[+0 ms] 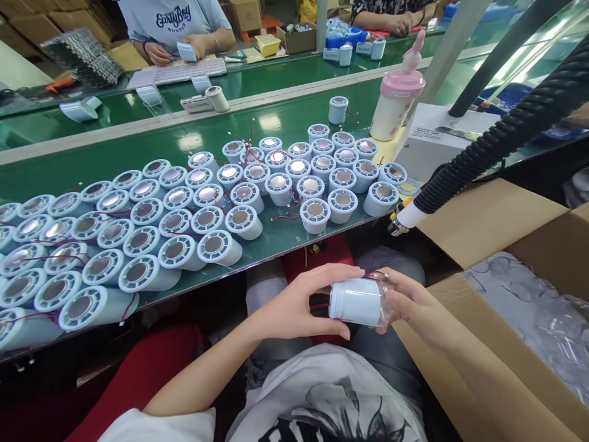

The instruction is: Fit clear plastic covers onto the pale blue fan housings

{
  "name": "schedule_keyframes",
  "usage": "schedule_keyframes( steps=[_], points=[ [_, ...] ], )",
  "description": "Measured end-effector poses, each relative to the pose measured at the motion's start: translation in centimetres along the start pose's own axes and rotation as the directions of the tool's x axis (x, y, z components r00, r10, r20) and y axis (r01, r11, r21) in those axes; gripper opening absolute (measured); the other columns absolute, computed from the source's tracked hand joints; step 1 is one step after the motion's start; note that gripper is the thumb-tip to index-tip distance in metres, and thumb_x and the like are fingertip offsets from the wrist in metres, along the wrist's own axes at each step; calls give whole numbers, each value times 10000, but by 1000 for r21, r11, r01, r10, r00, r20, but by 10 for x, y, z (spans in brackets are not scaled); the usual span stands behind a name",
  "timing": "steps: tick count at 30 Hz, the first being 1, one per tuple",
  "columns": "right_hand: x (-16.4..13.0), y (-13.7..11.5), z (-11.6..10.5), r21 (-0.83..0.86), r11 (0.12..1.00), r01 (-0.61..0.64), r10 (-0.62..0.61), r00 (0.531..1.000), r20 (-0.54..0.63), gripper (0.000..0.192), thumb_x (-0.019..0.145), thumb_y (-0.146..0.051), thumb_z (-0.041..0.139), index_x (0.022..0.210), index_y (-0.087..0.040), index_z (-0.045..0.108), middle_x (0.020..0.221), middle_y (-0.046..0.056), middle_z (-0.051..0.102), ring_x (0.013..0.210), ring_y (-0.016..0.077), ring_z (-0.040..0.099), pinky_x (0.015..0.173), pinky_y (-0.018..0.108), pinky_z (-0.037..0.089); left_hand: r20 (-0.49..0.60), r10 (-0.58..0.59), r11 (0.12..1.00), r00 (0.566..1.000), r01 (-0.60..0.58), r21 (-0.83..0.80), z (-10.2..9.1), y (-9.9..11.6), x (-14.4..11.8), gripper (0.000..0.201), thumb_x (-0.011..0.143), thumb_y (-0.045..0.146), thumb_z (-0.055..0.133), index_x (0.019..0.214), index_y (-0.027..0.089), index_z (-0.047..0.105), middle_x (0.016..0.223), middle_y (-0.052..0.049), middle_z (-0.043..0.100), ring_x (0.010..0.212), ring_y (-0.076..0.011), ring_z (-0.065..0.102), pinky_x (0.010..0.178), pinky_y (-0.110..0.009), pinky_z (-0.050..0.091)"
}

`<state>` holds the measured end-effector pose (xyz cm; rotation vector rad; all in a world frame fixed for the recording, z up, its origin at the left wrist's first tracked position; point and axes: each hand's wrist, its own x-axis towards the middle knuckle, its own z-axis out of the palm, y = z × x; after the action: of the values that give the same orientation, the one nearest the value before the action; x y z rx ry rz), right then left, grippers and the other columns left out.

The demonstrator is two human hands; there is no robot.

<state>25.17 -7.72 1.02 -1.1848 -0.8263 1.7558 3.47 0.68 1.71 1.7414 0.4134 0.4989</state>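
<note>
Pale-blue cylinder lies sideways between both hands.

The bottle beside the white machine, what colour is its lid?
Pink, on the bottle; the head view shows it.

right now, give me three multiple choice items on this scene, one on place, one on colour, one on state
1. Where is the cylinder that both hands hold?
A. on the green table
B. over the lap, below the table edge
C. inside the box

2. What colour is the bottle lid?
A. pink
B. blue
C. black

3. How does the held cylinder lie?
A. upright
B. on its side
C. in two pieces

Answers:
1 B, the left hand and right hand hold it in front of the table edge, left of the box.
2 A, the lid is pink over a cream body.
3 B, its closed end faces left.
</note>
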Motion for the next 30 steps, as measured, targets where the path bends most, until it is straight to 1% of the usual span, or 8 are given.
schedule_keyframes(
  steps=[9, 13, 19, 22, 24, 26, 28, 30],
  points=[
    [1, 4, 8, 109, 984, -142, 145, 989, -21, 510, 775, -653, 622, 932, -175, 537, 564, -7, 656, 458, 135, 644, 400, 160, 506, 20, 61, 998, 998, -62, 19, -1, -2, 2, 836, 608, 152, 848, 1347, 325, 497, 1387, -56, 541, 1300, -255, 478, 1063, -369, 419],
    [2, 5, 8, 144, 964, -223, 220, 975, 33, 565, 790, -703, 553, 919, -153, 565, 562, 26, 670, 413, 130, 625, 358, 151, 485, 28, 81, 996, 996, -82, 20, -1, -3, 2, 834, 610, 157, 848, 1348, 324, 498, 1404, -73, 525, 1309, -271, 468, 1072, -399, 407],
    [3, 2, 7, 186, 889, -418, 402, 908, 117, 637, 964, -605, 231, 792, -123, 610, 549, 61, 657, 376, 103, 605, 321, 122, 439, 31, 72, 996, 997, -73, 42, 1, 2, 2, 738, 648, 154, 823, 1308, 321, 537, 1393, -84, 514, 1294, -277, 472, 1063, -406, 414],
    [2, 1, 6, 80, 904, -419, 410, 905, 111, 721, 948, -642, 143, 761, -118, 602, 527, 62, 623, 367, 113, 593, 311, 143, 431, -11, 0, 1000, 1000, 0, -17, 4, 8, 1, 616, 709, 186, 781, 1272, 281, 549, 1350, -95, 519, 1248, -259, 504, 972, -349, 497],
    [1, 3, 4, -98, 958, -271, 273, 962, 8, 667, 944, -638, 205, 798, -118, 596, 574, 70, 630, 419, 136, 615, 370, 189, 492, -38, -85, 993, 996, 82, -80, 7, 13, -1, 590, 748, 209, 750, 1285, 270, 512, 1322, -90, 517, 1211, -235, 529, 949, -326, 517],
    [-1, 5, -1, -370, 929, 2, -52, 991, -127, 433, 965, -502, 361, 982, -130, 581, 837, 123, 693, 645, 183, 692, 516, 250, 573, -47, -170, 977, 984, 163, -136, 9, 17, -1, 579, 773, 228, 729, 1296, 265, 484, 1300, -82, 518, 1160, -216, 559, 954, -328, 518],
    [-3, 9, -7, -613, 730, 302, -429, 901, -68, 298, 939, -275, 496, 1228, -205, 478, 1298, 158, 562, 1039, 242, 648, 754, 342, 596, -38, -228, 960, 973, 219, -172, 9, 20, -2, 569, 783, 246, 720, 1297, 258, 476, 1294, -79, 521, 1125, -210, 575, 948, -329, 520],
    [-4, 11, -12, -685, 475, 551, -633, 756, 169, 531, 885, -94, 533, 1345, -311, 382, 1533, 85, 305, 1291, 257, 472, 966, 423, 511, -26, -264, 948, 964, 254, -192, 9, 21, -1, 565, 793, 270, 710, 1304, 250, 470, 1283, -82, 529, 1089, -211, 588, 914, -325, 533]
  ],
)
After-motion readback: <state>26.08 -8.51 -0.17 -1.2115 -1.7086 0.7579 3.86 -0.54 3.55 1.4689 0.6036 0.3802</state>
